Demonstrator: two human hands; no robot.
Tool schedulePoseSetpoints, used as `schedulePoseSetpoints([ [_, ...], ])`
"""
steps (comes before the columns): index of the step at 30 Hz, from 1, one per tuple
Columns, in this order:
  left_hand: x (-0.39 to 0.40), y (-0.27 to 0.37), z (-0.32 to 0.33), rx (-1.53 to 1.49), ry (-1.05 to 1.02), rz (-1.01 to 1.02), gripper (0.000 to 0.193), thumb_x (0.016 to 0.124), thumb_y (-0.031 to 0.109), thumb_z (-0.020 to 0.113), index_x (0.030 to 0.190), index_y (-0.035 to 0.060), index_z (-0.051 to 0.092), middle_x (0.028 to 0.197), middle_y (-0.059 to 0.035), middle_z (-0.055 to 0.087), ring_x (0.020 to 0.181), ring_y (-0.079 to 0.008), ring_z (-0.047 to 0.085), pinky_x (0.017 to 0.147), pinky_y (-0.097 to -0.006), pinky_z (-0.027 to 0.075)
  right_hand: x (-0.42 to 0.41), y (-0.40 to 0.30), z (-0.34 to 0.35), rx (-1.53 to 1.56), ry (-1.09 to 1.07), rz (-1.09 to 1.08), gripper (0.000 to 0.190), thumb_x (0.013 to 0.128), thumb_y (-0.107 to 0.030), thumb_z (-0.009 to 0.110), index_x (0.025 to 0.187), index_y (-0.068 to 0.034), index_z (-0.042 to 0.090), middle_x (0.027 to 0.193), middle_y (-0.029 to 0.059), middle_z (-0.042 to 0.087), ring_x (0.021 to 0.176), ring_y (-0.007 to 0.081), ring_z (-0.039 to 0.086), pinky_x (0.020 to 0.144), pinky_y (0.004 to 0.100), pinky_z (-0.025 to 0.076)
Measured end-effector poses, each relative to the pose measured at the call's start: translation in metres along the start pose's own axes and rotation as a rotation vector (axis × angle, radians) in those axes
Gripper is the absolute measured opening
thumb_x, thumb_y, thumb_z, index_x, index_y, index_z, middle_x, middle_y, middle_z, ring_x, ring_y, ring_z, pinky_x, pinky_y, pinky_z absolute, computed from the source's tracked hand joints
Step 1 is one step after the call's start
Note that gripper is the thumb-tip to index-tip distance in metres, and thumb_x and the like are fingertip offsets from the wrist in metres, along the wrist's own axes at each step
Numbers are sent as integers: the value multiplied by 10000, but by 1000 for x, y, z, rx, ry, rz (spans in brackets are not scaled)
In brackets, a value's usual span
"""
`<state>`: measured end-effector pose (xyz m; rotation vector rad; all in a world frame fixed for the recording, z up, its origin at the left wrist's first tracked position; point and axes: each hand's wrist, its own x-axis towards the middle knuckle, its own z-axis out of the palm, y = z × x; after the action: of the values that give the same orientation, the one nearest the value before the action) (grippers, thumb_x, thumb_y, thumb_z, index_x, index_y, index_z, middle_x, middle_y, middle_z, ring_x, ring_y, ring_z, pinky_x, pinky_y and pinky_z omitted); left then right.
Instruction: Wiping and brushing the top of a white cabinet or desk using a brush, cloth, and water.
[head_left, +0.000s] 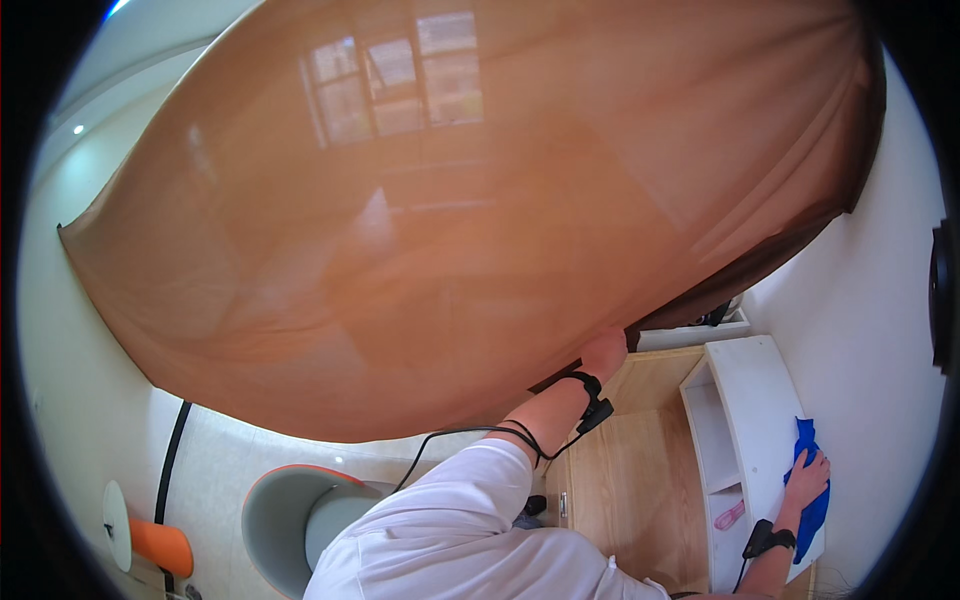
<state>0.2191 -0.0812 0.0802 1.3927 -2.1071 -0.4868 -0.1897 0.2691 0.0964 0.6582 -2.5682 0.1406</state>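
My left hand (606, 351) reaches out in front of me and grips the lower edge of a large sheer brown cloth (420, 262). Its fingers are partly hidden at the cloth's edge. The cloth billows across the upper part of the view, and a window's bright panes show on it. At the right, my right hand (808, 480) grips a crumpled blue cloth (811, 525) on top of a white shelf unit (761, 420). Both wrists wear black straps with small devices, and a cable runs along the left arm.
A wooden desktop (630, 480) adjoins the shelf unit, which has a pink object (729, 515) in a lower compartment. A grey tub chair (281, 517) with orange trim stands at lower left. Beyond it is an orange pedestal (161, 546) with a pale round top. A white wall (847, 315) bounds the right.
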Motion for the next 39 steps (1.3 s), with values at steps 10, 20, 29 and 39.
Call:
schedulePoseSetpoints([
  [10, 2, 40, -6, -39, -67, 127, 319, 954, 211, 505, 946, 0, 744, 905, -249, 718, 840, -398, 703, 718, -515, 538, 2, 24, -11, 293, 45, 27, 435, 863, -374, 688, 1187, -85, 720, 1177, 163, 694, 1112, 352, 638, 987, 470, 484],
  [20, 15, 0, 8, 8, 24, 9, 105, 817, 11, 525, 866, 1, 617, 931, -223, 657, 914, -403, 629, 784, -444, 491, -36, -12, -25, 208, -167, -208, 558, 968, -516, 500, 1415, -191, 575, 1480, 162, 483, 1352, 358, 429, 1068, 539, 317],
  [29, 3, 27, -10, 56, 49, 296, 68, 843, -27, 479, 826, -47, 541, 817, -222, 572, 789, -398, 543, 728, -437, 440, -46, -59, -34, 311, -119, -366, 581, 964, -496, 497, 1403, -122, 563, 1455, 195, 495, 1370, 373, 416, 1063, 533, 339],
  [39, 19, -25, 43, 20, 207, 555, 91, 907, -19, 491, 916, -80, 558, 875, -208, 581, 823, -351, 508, 780, -392, 441, 12, -169, -7, 343, -247, -169, 606, 964, -495, 462, 1427, -116, 555, 1474, 221, 467, 1414, 423, 362, 1145, 595, 241],
])
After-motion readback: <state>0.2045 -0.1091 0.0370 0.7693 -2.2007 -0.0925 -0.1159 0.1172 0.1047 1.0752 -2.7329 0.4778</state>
